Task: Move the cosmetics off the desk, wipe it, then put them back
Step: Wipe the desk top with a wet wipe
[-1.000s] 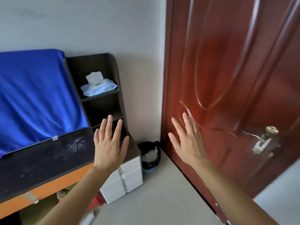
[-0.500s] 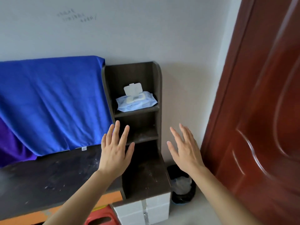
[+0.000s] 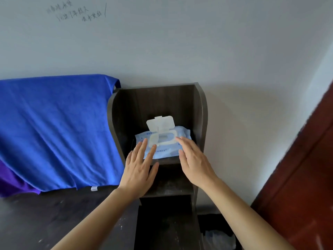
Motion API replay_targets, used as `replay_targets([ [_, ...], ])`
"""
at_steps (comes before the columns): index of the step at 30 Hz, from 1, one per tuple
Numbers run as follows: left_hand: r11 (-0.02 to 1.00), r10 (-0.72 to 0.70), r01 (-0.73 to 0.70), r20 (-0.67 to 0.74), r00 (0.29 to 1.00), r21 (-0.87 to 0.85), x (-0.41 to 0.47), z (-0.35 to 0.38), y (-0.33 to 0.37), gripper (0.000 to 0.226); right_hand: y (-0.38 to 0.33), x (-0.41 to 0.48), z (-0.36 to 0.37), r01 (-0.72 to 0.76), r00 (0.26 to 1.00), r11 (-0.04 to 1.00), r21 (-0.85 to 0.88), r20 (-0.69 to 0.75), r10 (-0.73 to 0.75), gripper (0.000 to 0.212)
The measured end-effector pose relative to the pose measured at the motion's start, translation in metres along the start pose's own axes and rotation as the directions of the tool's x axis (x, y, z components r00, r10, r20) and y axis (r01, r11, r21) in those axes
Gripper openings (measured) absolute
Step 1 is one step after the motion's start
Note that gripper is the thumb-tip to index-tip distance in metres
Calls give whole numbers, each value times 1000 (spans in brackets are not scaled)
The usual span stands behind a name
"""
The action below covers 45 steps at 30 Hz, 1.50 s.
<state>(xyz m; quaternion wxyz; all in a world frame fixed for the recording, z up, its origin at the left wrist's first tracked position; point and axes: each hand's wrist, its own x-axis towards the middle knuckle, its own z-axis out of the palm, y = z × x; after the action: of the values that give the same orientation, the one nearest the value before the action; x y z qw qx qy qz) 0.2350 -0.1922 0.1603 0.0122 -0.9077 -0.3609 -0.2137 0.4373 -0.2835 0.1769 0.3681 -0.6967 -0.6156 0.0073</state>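
Wipes lie in a soft light-blue plastic pack (image 3: 167,149), white lid (image 3: 160,123) open, on the upper dark wooden shelf (image 3: 169,161). Our left hand (image 3: 138,168) and right hand (image 3: 193,161) are spread flat, holding nothing. It seems light and floppy; we would grip its sides.

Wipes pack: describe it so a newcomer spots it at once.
Right of the blue cloth stands a dark wooden shelf unit against the wall. On its upper shelf lies the wipes pack: soft, pale blue, white flip lid standing open, the only pale thing there.
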Motion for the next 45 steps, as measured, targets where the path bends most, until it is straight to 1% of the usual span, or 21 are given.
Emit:
replay_targets([
  [5,981,188,-188,-2,982,57,47,4,-16,55,9,37,27,-65,997,997,-35,33,66,45],
  [10,945,321,-324,68,945,41,94,11,-20,51,15,44,42,-118,992,988,-96,34,122,45],
  [12,941,331,-336,92,939,44,102,11,-24,49,18,46,45,-146,988,982,-116,23,150,42],
  [14,964,263,-264,79,962,11,98,13,-32,49,19,48,48,-172,985,975,-140,7,174,41],
  [17,991,73,-70,23,997,-110,79,20,-43,55,19,54,50,-199,979,966,-165,21,205,41],
  [20,985,-22,18,-21,1000,-173,68,28,-42,56,17,67,47,-227,971,962,-149,39,235,39],
  [23,963,-117,110,-13,993,-245,64,33,-38,61,15,80,46,-209,970,965,-160,93,225,35],
  [26,968,-116,112,-5,993,-225,61,38,-37,64,18,89,47,-176,971,964,-201,128,203,31],
  [29,976,-120,123,26,992,-181,63,41,-37,69,21,98,46,-170,969,965,-199,144,201,30],
  [32,974,-137,139,26,990,-177,63,43,-37,70,22,101,44,-160,967,966,-202,164,194,27],
  [35,973,-142,147,40,989,-178,64,44,-37,72,21,101,42,-114,975,969,-217,164,151,23],
  [40,969,-159,167,60,985,-181,63,43,-37,76,15,93,44,-1,988,952,-307,145,48,31],
  [45,964,-186,193,53,981,-181,67,32,-31,71,18,95,45,30,991,944,-329,131,14,31],
])
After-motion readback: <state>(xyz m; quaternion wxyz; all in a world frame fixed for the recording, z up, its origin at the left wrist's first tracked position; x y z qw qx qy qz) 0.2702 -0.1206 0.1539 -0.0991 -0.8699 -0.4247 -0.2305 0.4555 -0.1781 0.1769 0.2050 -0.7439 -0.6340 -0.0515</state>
